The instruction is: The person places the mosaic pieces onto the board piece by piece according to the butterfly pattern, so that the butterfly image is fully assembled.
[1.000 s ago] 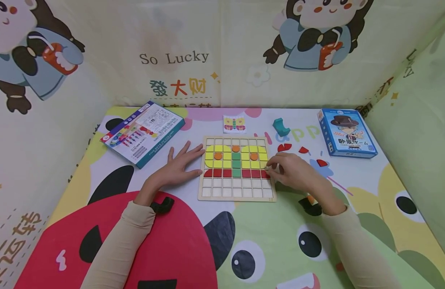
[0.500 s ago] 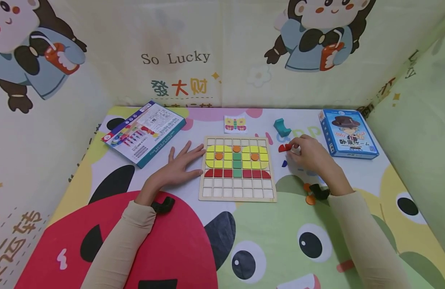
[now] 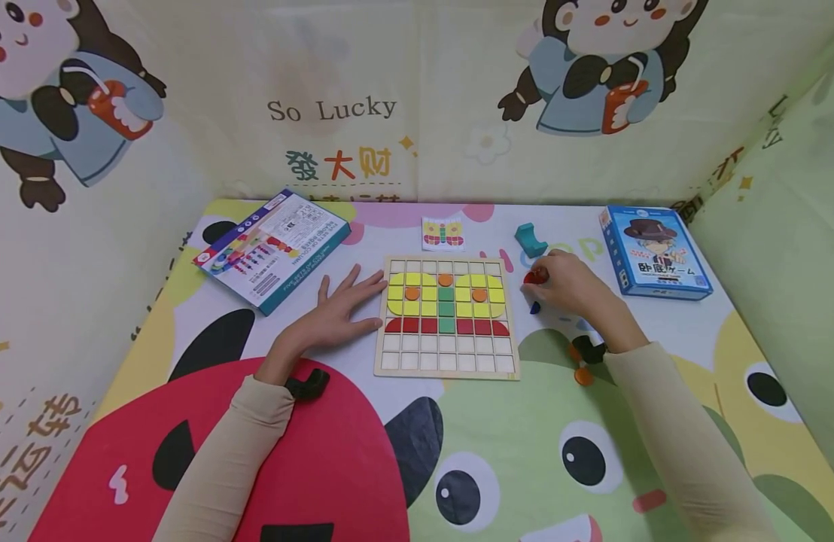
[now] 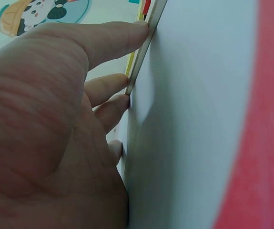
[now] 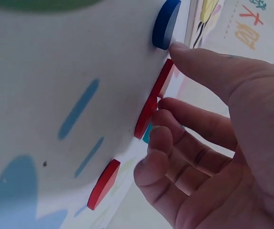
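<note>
My left hand point(image 3: 336, 312) lies with fingers spread, its fingertips at the left edge of a wooden grid board point(image 3: 447, 375). In the left wrist view, the left hand point(image 4: 70, 109) has thumb and fingers against the board's edge point(image 4: 139, 59). Yellow, green, orange and red tiles form a butterfly pattern on the board. My right hand point(image 3: 569, 282) is right of the board, fingertips at red rounded tiles point(image 3: 535, 276). In the right wrist view, thumb and index finger of the right hand point(image 5: 213, 124) stand apart beside two red tiles point(image 5: 148, 112) on the table.
A dark blue tile point(image 5: 166, 25) and another red tile point(image 5: 103, 185) lie near the right hand. Orange round tiles point(image 3: 582, 376) sit near the right wrist. A butterfly card point(image 3: 442, 234), a teal curved block point(image 3: 529, 240), a teal-edged box point(image 3: 275, 248) and a blue box point(image 3: 655, 252) stand around.
My right hand has left the board's right edge, where a red tile now sits at the row's end, and moved up and right to the loose red tiles. The left hand stays put.
</note>
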